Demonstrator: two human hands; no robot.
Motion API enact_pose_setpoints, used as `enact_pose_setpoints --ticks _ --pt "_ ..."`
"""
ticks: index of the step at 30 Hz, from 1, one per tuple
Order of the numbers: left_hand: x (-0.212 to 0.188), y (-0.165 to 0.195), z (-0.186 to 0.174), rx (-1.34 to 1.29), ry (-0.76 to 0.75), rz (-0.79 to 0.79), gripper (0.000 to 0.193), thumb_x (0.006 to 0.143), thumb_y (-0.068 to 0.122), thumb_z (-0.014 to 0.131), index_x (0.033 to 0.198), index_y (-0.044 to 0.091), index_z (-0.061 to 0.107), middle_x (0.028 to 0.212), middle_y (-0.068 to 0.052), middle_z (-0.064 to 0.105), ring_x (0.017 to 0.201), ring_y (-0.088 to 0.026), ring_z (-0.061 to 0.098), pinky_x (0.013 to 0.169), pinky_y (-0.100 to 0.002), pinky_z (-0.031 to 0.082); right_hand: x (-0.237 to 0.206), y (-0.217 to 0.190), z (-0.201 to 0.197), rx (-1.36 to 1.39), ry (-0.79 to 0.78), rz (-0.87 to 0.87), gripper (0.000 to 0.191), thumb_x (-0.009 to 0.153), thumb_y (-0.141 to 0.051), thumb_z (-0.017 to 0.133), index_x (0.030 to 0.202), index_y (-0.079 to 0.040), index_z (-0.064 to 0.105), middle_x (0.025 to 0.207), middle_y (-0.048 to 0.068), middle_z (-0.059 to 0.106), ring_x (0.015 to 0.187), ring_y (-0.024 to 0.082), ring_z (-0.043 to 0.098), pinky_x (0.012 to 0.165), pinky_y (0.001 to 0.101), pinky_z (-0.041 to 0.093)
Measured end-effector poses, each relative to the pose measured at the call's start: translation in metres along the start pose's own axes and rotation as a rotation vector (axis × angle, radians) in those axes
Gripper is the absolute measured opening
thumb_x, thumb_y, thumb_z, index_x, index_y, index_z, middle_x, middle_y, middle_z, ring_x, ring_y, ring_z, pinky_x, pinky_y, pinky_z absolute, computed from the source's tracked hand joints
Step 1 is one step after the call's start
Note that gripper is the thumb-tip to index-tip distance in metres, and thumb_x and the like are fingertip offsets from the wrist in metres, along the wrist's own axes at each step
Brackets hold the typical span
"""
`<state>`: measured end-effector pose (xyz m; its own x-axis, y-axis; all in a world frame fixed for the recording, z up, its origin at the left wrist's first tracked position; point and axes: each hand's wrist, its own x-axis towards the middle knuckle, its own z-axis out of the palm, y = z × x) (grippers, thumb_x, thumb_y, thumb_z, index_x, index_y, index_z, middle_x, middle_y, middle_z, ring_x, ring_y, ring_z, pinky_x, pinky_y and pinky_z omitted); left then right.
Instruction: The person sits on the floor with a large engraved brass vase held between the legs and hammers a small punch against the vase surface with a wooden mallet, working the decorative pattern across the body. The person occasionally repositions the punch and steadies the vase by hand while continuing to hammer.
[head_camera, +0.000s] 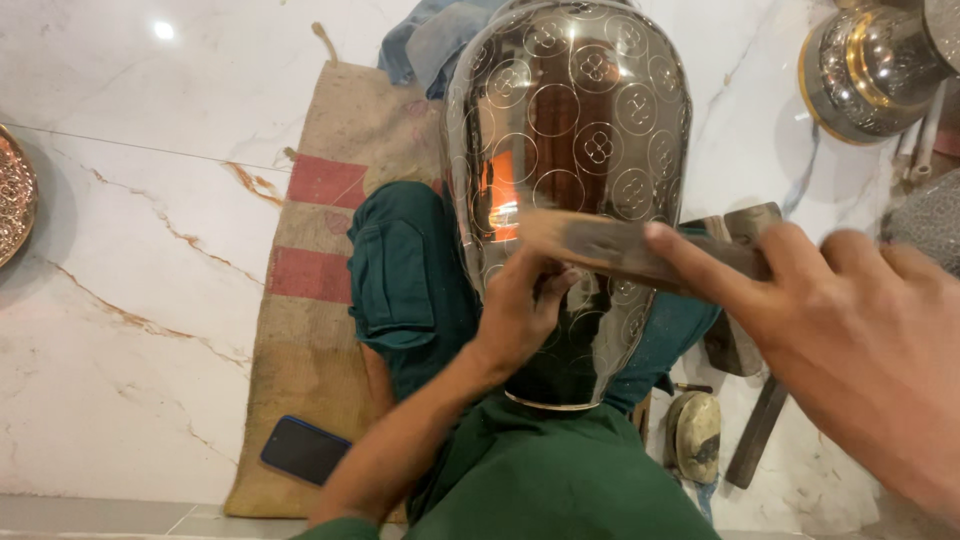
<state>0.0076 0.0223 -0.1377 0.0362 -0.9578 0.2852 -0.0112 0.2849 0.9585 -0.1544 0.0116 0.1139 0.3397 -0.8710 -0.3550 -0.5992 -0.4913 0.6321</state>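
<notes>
Head view. A: Where's your metal vase (570, 150)?
B: Lying across your lap.
A: Your hands?
B: Left hand (520, 305) pinches a small tool against it; right hand (850, 320) grips a hammer (640, 245).

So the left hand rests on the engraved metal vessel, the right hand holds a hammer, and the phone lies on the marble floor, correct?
Not quite: the phone lies on the burlap mat, not the marble, as the head view shows. The left hand does rest on the vessel, and the right hand holds the hammer.
</notes>
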Motion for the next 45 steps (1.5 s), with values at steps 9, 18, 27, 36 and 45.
enact_pose_setpoints --ticks 9,18,27,36,45 --pt "-0.033 -0.032 0.03 0.067 0.299 -0.023 0.025 0.094 0.003 0.073 0.114 0.003 0.057 0.083 -0.009 0.067 0.065 -0.017 0.065 0.061 -0.032 0.053 0.012 -0.019 -0.045 -0.406 0.121 -0.284 0.076 0.096 -0.023 0.052 0.166 -0.039 0.029 0.078 -0.002 0.054 0.061 0.011 0.059 0.051 0.0246 0.049" --pt "-0.02 -0.008 0.019 0.055 0.209 -0.141 0.022 0.093 0.005 0.074 0.113 0.002 0.064 0.086 -0.013 0.068 0.067 -0.028 0.068 0.064 -0.038 0.054 0.002 -0.01 -0.008 -0.037 0.186 -0.156 0.072 0.095 -0.032 0.061 0.159 -0.046 0.035 0.085 0.0 0.059 0.066 0.015 0.062 0.059 0.0295 0.053" --pt "0.053 -0.005 -0.021 0.035 -0.573 0.298 0.035 0.092 0.007 0.075 0.126 0.005 0.065 0.102 -0.013 0.066 0.089 -0.032 0.069 0.076 -0.042 0.055 -0.05 -0.014 0.081 0.367 0.24 0.18 0.079 0.08 -0.015 0.076 0.157 -0.026 0.057 0.092 0.004 0.062 0.073 0.019 0.065 0.066 0.0327 0.055" --pt "0.091 0.005 -0.012 -0.084 -0.745 0.089 0.056 0.093 0.008 0.074 0.143 0.009 0.049 0.111 -0.008 0.07 0.102 -0.026 0.074 0.088 -0.04 0.059 -0.074 -0.087 0.191 1.019 0.417 0.711 0.088 0.087 -0.029 0.081 0.159 -0.008 0.035 0.113 0.028 0.067 0.1 0.046 0.07 0.084 0.05 0.056" --pt "0.114 0.001 -0.003 0.181 -1.074 0.317 0.059 0.091 0.009 0.071 0.147 0.011 0.052 0.122 -0.012 0.07 0.112 -0.033 0.067 0.093 -0.048 0.052 -0.061 -0.114 0.204 1.075 0.195 0.624 0.085 0.086 -0.018 0.075 0.162 -0.017 0.037 0.108 0.028 0.069 0.095 0.047 0.069 0.079 0.0516 0.056"
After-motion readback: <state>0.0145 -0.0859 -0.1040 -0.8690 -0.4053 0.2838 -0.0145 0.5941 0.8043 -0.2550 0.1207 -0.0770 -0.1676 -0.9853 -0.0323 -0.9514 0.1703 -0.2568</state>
